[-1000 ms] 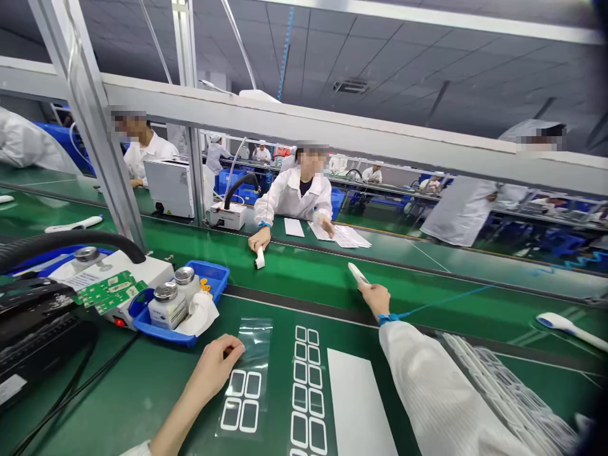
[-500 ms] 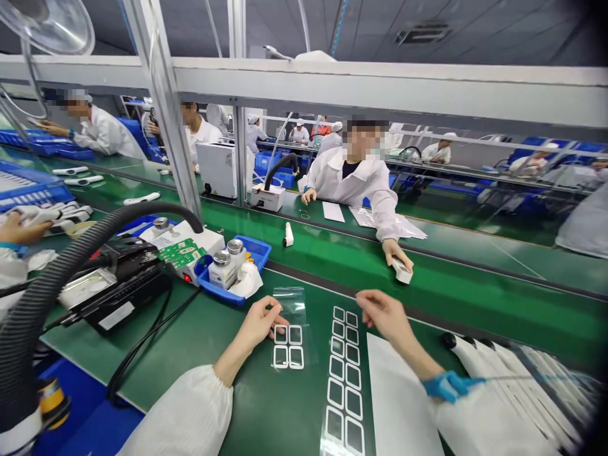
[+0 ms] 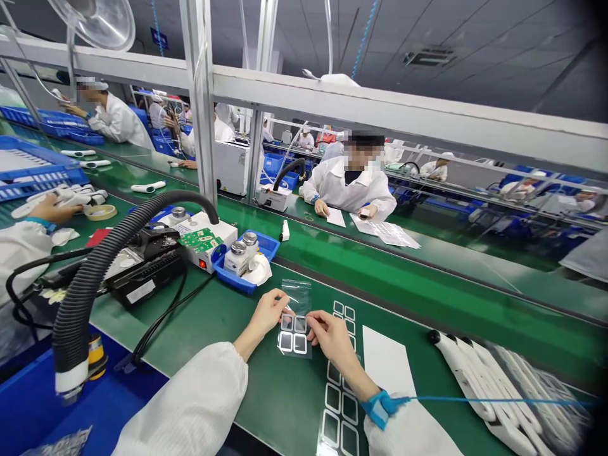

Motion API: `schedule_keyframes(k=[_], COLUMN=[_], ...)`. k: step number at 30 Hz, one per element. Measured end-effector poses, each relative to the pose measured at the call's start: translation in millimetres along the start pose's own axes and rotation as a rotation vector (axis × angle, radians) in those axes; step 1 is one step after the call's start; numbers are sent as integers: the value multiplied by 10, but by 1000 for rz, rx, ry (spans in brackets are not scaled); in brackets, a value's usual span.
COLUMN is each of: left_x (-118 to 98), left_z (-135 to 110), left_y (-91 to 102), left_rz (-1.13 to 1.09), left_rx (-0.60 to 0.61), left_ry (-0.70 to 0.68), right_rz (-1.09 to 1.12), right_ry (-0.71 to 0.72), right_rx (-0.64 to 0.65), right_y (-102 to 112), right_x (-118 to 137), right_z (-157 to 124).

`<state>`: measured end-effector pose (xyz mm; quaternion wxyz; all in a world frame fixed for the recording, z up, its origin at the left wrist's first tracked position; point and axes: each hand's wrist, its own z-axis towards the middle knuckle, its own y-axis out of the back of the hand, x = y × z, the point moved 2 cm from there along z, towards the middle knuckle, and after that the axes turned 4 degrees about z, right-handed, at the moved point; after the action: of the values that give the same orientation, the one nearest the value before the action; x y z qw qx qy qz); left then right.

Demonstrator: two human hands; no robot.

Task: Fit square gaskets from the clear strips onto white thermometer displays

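Observation:
A small clear plastic bag (image 3: 296, 292) with several white rounded-square frames (image 3: 299, 344) showing in its lower part is between my hands, over the green bench. My left hand (image 3: 266, 311) pinches the bag's left edge, thumb and forefinger together. On the opposite edge, the fingertips of my right hand (image 3: 332, 339) close on the bag beside the upper right frame. Under my right wrist lies a clear strip of white frames (image 3: 331, 427) in two columns, partly covered by the hand and forearm. A blue wrist strap (image 3: 381, 408) with a cord circles my right wrist.
A white sheet (image 3: 387, 354) and several white handheld devices (image 3: 479, 380) lie to the right. Left are a blue tray (image 3: 247, 285) with metal-capped bottles, a black hose (image 3: 88, 297) and a green circuit board (image 3: 202, 240). Across the green belt (image 3: 332, 266) sits a co-worker (image 3: 349, 187).
My right hand has moved left from above the strip to the bag's right edge. My left hand stays at the bag. The co-worker's arm has drawn back from the belt. The view has shifted.

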<state>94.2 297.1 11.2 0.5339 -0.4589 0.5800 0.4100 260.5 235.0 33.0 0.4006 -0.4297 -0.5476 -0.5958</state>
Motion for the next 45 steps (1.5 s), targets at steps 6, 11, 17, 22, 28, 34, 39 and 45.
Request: schedule_keyframes(k=[6,11,17,22,28,34,39,45], left_x=[-33,-36,-40,-65,-5,16,-26,-218], left_z=[-10,-8,-3,-41,19,33,-28,-396], left_y=[6,27,29,36,88,165,237,342], left_rz=[-54,-73,-65,-25,88,276,384,395], left_rx=[-19,-41,-36,-2,-20,-118,-268,-413], left_ry=[-4,0,17,5,-21,-124,-191,-324], right_rz=[20,51,45,-95,-572,-1024,-1189,-1066], right_ry=[12,25,52,273,429,57,-66,57], right_rx=[-54,-72,-74,-157,-347,-499,-376,-294], right_y=[-79,-122,-175,-188,495,2051,2482,2351], right_x=[69,97,80,214,105,-321,-445,-120], right_z=[-34,-91,-41,-213,-416,-181,-134,-195])
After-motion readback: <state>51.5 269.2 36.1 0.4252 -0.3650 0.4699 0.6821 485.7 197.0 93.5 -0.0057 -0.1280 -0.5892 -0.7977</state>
